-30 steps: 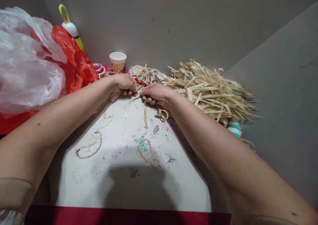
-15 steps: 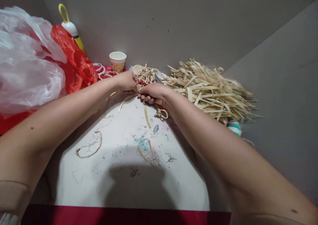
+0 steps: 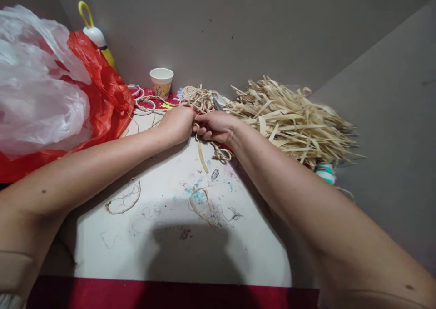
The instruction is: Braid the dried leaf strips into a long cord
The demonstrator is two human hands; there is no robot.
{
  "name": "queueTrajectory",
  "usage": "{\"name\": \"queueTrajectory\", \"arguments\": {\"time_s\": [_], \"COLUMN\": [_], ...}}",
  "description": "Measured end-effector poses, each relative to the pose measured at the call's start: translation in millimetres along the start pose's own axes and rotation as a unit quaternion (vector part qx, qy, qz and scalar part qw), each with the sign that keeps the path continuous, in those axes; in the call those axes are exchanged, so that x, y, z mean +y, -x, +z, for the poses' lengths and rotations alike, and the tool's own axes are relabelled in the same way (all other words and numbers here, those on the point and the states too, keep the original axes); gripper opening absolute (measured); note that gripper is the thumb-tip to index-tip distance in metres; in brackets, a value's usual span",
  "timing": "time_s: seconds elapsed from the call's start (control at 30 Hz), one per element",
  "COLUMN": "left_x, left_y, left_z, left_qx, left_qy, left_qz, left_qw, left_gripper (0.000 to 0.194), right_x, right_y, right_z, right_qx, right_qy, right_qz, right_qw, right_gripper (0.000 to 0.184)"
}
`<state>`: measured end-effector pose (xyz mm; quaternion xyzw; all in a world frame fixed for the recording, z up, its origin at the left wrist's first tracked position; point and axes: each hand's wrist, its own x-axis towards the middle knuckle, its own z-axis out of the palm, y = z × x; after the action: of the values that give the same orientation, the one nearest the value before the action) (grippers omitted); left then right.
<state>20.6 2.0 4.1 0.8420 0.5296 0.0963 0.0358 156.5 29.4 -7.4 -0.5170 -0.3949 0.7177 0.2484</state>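
Observation:
My left hand [image 3: 179,123] is closed at the far part of the white board, its fingertips turned away from view. Right beside it, my right hand [image 3: 215,126] is closed in a pinch, thumb toward the left hand. A pale straw strip [image 3: 201,155] hangs down from between the two hands onto the board. Both hands appear to grip this straw work, though much of it is hidden behind the fingers. A small coil of braided straw cord [image 3: 222,154] lies just below my right wrist. Behind the hands sits a heap of braided straw cord [image 3: 199,97].
A large bundle of dry straw [image 3: 289,122] lies at the right. White and red plastic bags [image 3: 41,91] fill the left, with a yellow-and-white bottle [image 3: 95,37] behind. A paper cup [image 3: 161,82] and white rings [image 3: 145,107] stand near the wall. Cord scraps lie on the white board [image 3: 112,259].
My left hand has moved right and slightly nearer, turning its back more toward me, and now meets the right hand. The right hand has shifted only slightly.

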Motion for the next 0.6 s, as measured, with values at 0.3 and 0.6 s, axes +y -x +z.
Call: {"name": "queueTrajectory", "arguments": {"time_s": [0.3,0.6], "left_x": [2.3,-23.8], "left_y": [15.0,-8.4], "left_z": [-11.5,-17.2], "left_qx": [-0.093,-0.032], "left_qy": [-0.023,0.217], "left_qz": [0.017,-0.069], "left_qw": [0.995,0.973], "left_gripper": [0.038,0.032], "right_x": [1.7,-0.3], "right_y": [-2.9,2.0], "right_z": [1.2,3.2], "right_qx": [0.019,-0.005], "right_qy": [-0.009,-0.011], "right_qz": [0.010,0.016], "right_qw": [1.000,1.000], "right_gripper": [0.026,0.023]}}
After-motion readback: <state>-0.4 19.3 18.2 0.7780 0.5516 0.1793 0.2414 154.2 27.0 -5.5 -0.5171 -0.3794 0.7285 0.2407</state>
